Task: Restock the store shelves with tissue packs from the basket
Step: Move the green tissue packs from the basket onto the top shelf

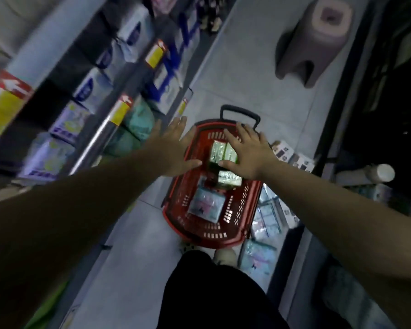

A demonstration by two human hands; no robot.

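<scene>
On my feed the shelf stock (90, 91) left of the red basket (242, 210) is smeared with blur. I can't read any print on those packs or on the yellow price tags (121, 110). The left hand (173, 148) covers the basket's far left rim, and the right hand (249, 153) hides part of the green packs (223, 150) inside it. I can't tell whether either hand touches anything. The pale packs (268, 210) right of the basket sit partly behind its wall. Beyond them, the dark shelving (377, 91) shows me no detail.
</scene>
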